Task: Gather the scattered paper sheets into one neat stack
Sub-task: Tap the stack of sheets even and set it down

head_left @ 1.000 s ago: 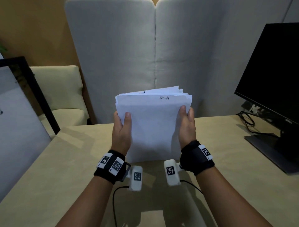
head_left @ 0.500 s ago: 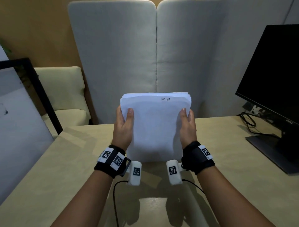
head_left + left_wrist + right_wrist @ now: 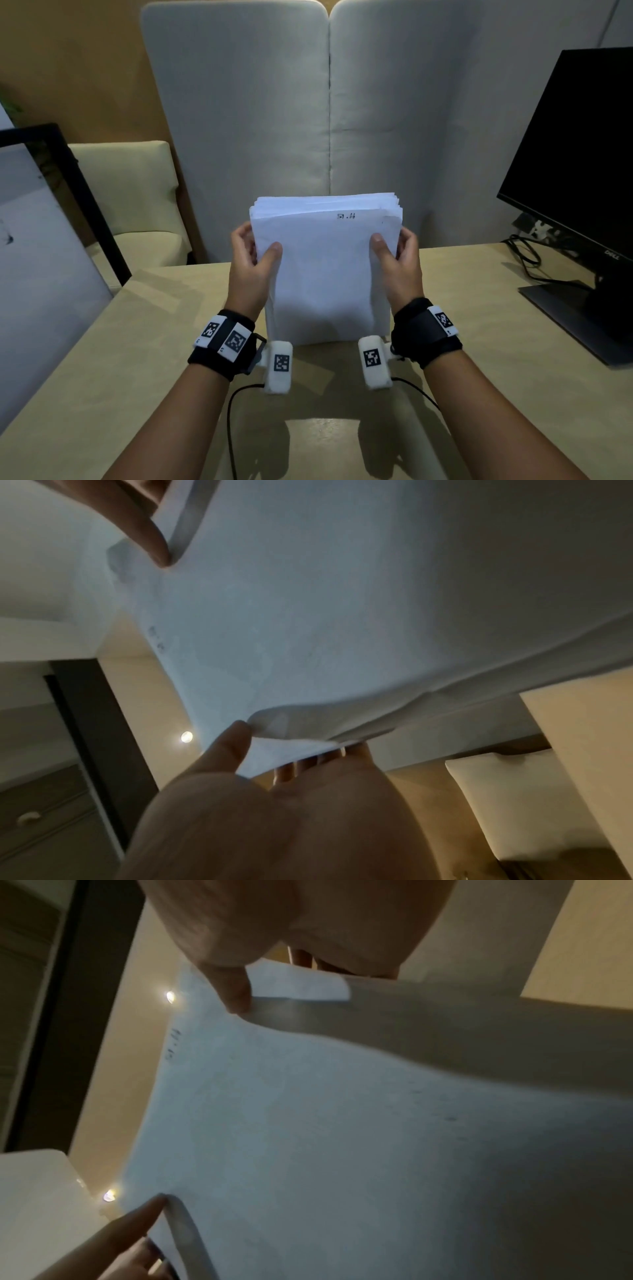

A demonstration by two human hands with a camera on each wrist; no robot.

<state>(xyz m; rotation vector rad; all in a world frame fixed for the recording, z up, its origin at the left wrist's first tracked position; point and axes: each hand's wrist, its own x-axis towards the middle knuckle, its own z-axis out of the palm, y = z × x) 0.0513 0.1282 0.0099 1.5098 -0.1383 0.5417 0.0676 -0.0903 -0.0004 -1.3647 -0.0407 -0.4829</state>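
Fingers (image 3: pixel 241 236) of the left hand (image 3: pixel 251 263) are curling round the left edge of the paper stack (image 3: pixel 325 270), thumb lying on the front sheet, while the right hand (image 3: pixel 399 265) is gripping the right edge the same way. Both hands are holding the stack upright, its bottom edge seeming to rest on the tan surface (image 3: pixel 137 342), though the wrist cameras are hiding part of that edge. Handwriting is showing near the top of the front sheet. A black monitor (image 3: pixel 579 164) is standing well apart on the right. Compared with a second ago, the top edges are sitting far more level, with fewer sheets poking up, and the thumbs are gripping higher up the sides.
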